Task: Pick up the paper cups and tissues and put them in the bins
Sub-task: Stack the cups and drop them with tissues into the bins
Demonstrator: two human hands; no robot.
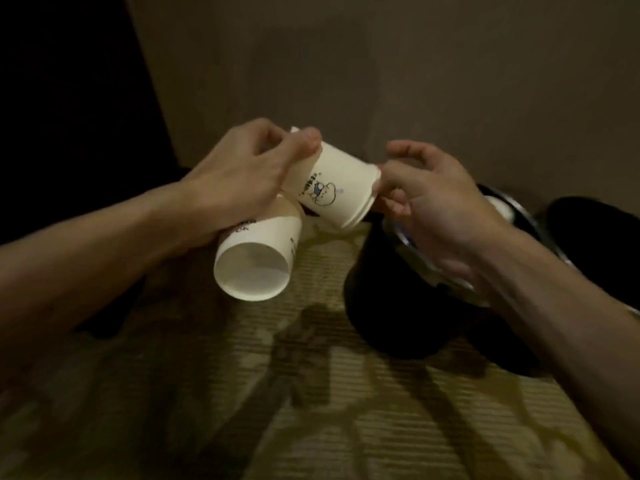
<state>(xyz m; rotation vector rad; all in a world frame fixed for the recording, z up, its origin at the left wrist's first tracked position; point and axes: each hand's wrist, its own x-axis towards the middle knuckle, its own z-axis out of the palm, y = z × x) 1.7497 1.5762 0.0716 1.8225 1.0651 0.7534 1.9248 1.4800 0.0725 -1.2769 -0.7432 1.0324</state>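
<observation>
Two paper cups held above a carpeted floor beside the bins.

From the head camera, the left hand [239,183] gripped two cups: its fingers pinched the upper cup [334,188] near the base, and the lower cup [256,259] was tucked under the palm, mouth toward the camera. The right hand [436,202] pinched the upper cup's rim, over a black bin [391,306]; a second bin [595,230] stood beyond.

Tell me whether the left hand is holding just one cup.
No, the left hand grips two cups: the upper cup and the lower cup.
</observation>
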